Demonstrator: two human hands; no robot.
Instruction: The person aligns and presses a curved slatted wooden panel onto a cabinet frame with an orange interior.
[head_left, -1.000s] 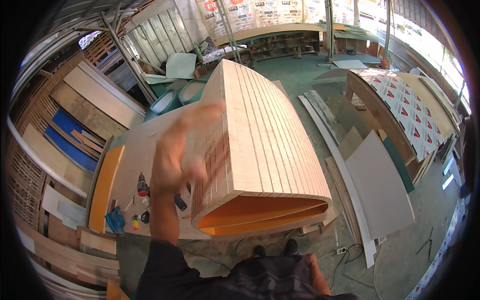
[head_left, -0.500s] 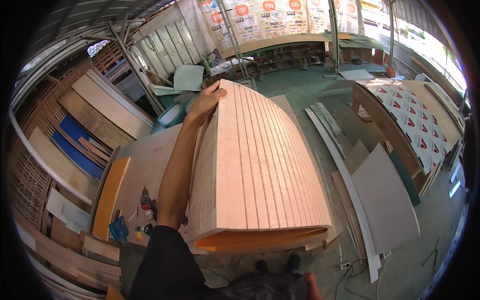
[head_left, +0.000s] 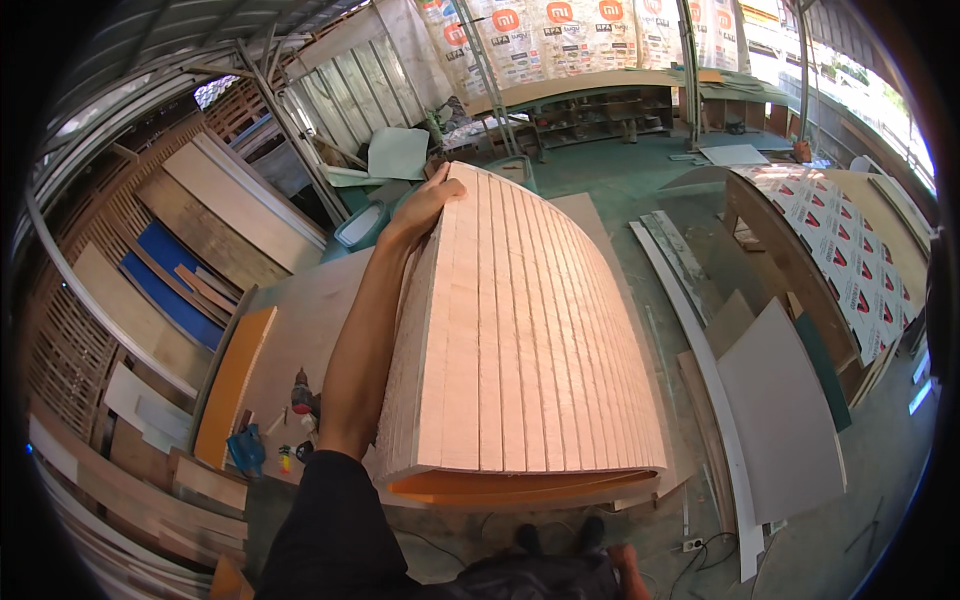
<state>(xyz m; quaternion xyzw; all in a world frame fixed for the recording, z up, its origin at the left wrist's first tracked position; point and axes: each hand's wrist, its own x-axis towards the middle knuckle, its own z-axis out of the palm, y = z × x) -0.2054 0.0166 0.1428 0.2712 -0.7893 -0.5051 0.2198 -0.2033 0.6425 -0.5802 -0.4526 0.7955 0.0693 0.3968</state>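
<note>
A large curved wooden piece [head_left: 530,340], pale and scored with long parallel grooves, stands in front of me. Its near end shows an orange inner face [head_left: 500,488] and a hollow beneath the curve. My left hand [head_left: 425,208] is closed over the far left corner of this piece, thumb on the grooved face and fingers over the edge. The left forearm runs along its left side. Of my right arm only a bit of skin [head_left: 628,572] shows at the lower edge; its fingers cannot be made out.
On the board [head_left: 290,330] at left lie a cordless drill [head_left: 303,392] and a blue tool [head_left: 245,450]. Wood sheets [head_left: 225,215] lean on the left wall. Long strips [head_left: 700,370], a pale panel [head_left: 785,400] and a cable [head_left: 715,545] lie to the right. A workbench [head_left: 600,100] stands far back.
The view has shifted slightly, so the surroundings sit further right in the picture. My left hand keeps its hold on the same corner of the grooved piece.
</note>
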